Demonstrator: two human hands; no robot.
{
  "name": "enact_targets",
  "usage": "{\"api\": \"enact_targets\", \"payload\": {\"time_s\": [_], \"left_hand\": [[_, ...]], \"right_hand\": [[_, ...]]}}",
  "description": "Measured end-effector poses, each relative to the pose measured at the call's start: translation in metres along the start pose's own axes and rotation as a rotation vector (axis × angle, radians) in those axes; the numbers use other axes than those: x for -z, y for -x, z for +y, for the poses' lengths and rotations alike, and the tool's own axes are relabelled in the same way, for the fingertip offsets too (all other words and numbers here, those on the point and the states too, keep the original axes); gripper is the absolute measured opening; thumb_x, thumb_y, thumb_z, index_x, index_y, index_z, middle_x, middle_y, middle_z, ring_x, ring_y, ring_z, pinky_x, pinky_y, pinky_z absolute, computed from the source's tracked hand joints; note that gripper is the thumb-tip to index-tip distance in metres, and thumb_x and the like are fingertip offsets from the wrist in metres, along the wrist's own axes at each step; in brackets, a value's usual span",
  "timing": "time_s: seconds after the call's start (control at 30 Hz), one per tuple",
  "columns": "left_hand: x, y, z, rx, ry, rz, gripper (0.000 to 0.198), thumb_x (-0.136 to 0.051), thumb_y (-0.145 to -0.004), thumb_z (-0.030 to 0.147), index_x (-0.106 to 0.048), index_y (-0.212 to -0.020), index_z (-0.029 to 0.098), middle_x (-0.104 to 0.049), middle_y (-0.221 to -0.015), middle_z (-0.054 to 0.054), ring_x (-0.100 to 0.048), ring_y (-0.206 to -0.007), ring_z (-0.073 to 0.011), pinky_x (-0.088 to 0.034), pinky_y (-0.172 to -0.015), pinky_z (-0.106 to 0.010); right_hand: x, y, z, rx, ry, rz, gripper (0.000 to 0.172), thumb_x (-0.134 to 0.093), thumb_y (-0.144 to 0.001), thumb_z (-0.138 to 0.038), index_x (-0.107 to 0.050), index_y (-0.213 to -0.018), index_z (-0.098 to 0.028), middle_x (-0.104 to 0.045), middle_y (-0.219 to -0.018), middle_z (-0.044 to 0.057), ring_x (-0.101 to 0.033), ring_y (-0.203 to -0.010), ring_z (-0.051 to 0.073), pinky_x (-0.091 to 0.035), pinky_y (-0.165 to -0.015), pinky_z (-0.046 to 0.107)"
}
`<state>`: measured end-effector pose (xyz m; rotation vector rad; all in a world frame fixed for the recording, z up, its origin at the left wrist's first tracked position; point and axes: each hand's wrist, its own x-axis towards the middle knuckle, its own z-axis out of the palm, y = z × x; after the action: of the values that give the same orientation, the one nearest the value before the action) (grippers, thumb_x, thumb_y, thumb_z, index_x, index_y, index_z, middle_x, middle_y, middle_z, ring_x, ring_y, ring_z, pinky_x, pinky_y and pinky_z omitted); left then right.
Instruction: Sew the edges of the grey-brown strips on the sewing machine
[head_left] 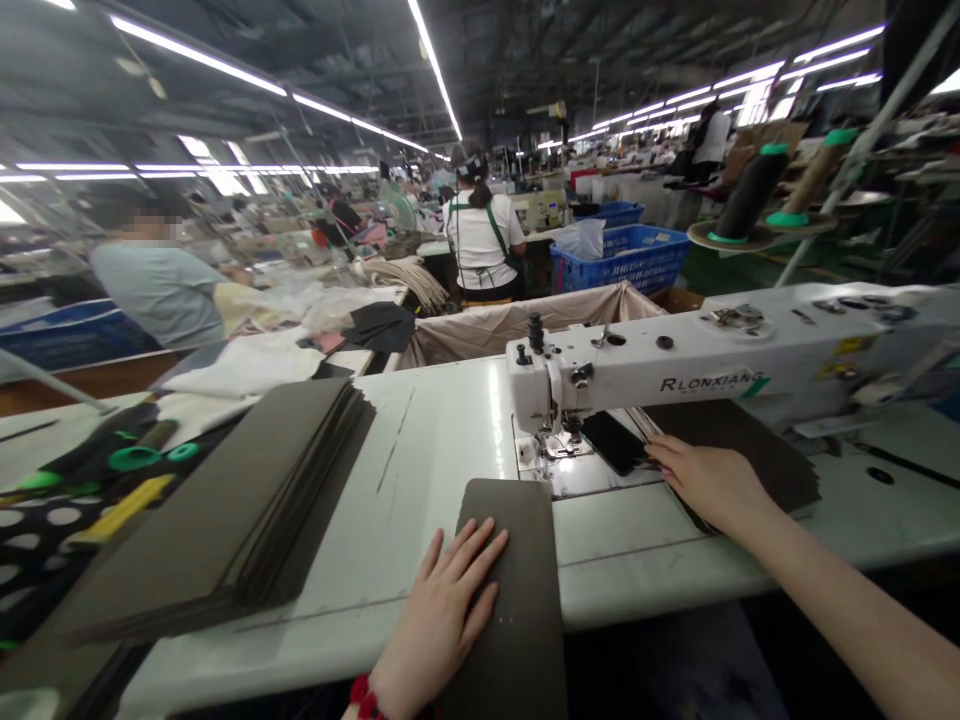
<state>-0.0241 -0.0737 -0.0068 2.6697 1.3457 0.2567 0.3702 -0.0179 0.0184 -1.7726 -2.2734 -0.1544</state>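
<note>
My left hand (448, 610) lies flat with fingers spread on a dark olive panel (521, 560). This panel has rounded far corners and hangs over the table's near edge, just short of the sewing machine's (637, 360) needle area. Under the machine arm, my right hand (709, 480) has its fingers together at the left edge of more dark panels (739, 440); its thumb is hidden. A black phone (616, 442) lies by those fingertips. On the left, a thick stack of olive panels (217, 480) rests on the table.
Thread cones (754, 190) stand on a holder at upper right. A cloth-lined bin (465, 335) sits behind the pale table (420, 430). Further back are a blue crate (622, 255) and a person in a white shirt (480, 240). Yellow and green items lie at far left.
</note>
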Motion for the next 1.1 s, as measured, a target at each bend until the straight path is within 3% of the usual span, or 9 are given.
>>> {"api": "enact_targets", "payload": {"time_s": [0.13,0.23,0.3,0.5,0.67,1.1], "left_hand": [[0.006,-0.018,0.001,0.050,-0.043,0.031,0.060,-0.053,-0.091,0.044,-0.032,-0.147,0.033,-0.047,-0.141,-0.005,-0.042,-0.131,-0.0282,-0.018,-0.115,-0.059],[0.004,-0.031,-0.001,0.035,-0.008,0.029,0.058,-0.057,-0.088,0.045,-0.042,-0.141,0.028,-0.039,-0.147,-0.006,-0.032,-0.138,-0.0305,-0.021,-0.116,-0.055],[0.003,-0.038,-0.004,0.024,0.007,0.000,0.056,-0.056,-0.088,0.044,-0.043,-0.139,0.027,-0.030,-0.153,-0.004,-0.022,-0.142,-0.0309,-0.021,-0.116,-0.055],[0.009,-0.060,-0.017,-0.008,0.033,-0.063,0.067,-0.055,-0.088,0.049,-0.030,-0.147,0.031,-0.029,-0.155,-0.002,-0.021,-0.143,-0.0300,-0.015,-0.116,-0.056],[0.008,-0.074,-0.020,-0.024,0.055,-0.061,0.069,-0.057,-0.087,0.048,-0.030,-0.148,0.031,-0.029,-0.154,-0.002,-0.021,-0.143,-0.0299,-0.014,-0.117,-0.054],[0.006,-0.074,-0.020,-0.016,0.050,-0.058,0.069,-0.057,-0.087,0.046,-0.029,-0.148,0.031,-0.027,-0.155,-0.001,-0.018,-0.144,-0.0282,-0.011,-0.118,-0.053]], "right_hand": [[-0.012,-0.002,-0.058,0.115,-0.113,-0.096,0.044,-0.045,-0.087,-0.016,-0.055,-0.129,-0.026,-0.054,-0.138,0.001,-0.066,-0.097,0.021,-0.054,-0.078,0.035],[-0.025,-0.017,-0.098,0.182,-0.244,-0.165,0.049,-0.045,-0.086,-0.014,-0.051,-0.132,-0.026,-0.046,-0.145,-0.002,-0.063,-0.106,0.021,-0.053,-0.085,0.034],[-0.034,-0.028,-0.111,0.177,-0.263,-0.183,0.053,-0.045,-0.085,-0.012,-0.047,-0.136,-0.027,-0.044,-0.146,-0.002,-0.062,-0.109,0.022,-0.053,-0.085,0.035],[-0.054,-0.030,-0.103,0.145,-0.243,-0.160,0.057,-0.046,-0.086,-0.016,-0.041,-0.141,-0.031,-0.043,-0.147,-0.003,-0.061,-0.111,0.022,-0.053,-0.084,0.038],[-0.059,-0.027,-0.101,0.139,-0.248,-0.153,0.060,-0.048,-0.085,-0.015,-0.040,-0.141,-0.033,-0.043,-0.147,-0.003,-0.059,-0.113,0.021,-0.051,-0.086,0.036],[-0.061,-0.028,-0.101,0.137,-0.268,-0.167,0.059,-0.048,-0.086,-0.014,-0.041,-0.141,-0.033,-0.042,-0.148,-0.003,-0.059,-0.113,0.020,-0.050,-0.087,0.035]]}}
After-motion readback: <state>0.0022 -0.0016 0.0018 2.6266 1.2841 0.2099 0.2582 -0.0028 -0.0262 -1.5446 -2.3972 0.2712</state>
